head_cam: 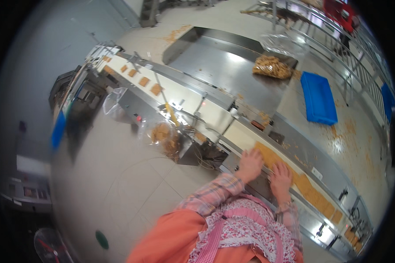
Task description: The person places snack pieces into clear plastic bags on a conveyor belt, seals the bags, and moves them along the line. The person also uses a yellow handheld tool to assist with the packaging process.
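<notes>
A row of flat, tan food pieces point(311, 192) lies along the white conveyor belt point(238, 134) before me. My left hand point(251, 162) rests with its fingertips at the upper-left end of the row. Lower right of it, my right hand point(280, 177) lies with its fingers spread slightly over the near edge of the same pieces. Neither hand appears closed around a piece. Farther up the belt, several separate tan pieces point(144, 81) lie spaced apart.
Beyond the belt, a steel tray table point(217, 56) holds a clear bag of tan pieces point(272, 67). A blue plastic crate point(319, 98) sits on the floor at right. Another clear bag point(161, 133) hangs on the belt's near side, by a yellow-handled tool point(171, 114).
</notes>
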The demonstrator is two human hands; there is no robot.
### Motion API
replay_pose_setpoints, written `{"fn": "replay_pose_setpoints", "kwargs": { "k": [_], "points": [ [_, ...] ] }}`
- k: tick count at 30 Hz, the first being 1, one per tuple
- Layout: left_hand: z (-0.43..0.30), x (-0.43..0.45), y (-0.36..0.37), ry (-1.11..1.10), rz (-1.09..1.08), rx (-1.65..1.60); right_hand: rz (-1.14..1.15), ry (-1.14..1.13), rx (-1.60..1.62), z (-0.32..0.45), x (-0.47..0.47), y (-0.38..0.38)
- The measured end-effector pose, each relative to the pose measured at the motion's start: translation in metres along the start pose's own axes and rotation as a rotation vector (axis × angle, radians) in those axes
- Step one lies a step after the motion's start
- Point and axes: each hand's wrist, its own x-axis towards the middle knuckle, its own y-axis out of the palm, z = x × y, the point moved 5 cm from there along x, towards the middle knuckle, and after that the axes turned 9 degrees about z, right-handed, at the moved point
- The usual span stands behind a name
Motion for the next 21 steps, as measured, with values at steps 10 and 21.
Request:
{"fn": "replay_pose_setpoints", "kwargs": {
  "k": [10,21],
  "points": [
    [0.008,-0.071,-0.021,-0.078,-0.236,-0.904,0.027,0.148,0.151,-0.078,-0.12,-0.047],
    [0.031,-0.215,0.111,-1.097,0.127,-2.041,0.203,0.083,0.146,-0.019,-0.141,0.021]
  ]
}}
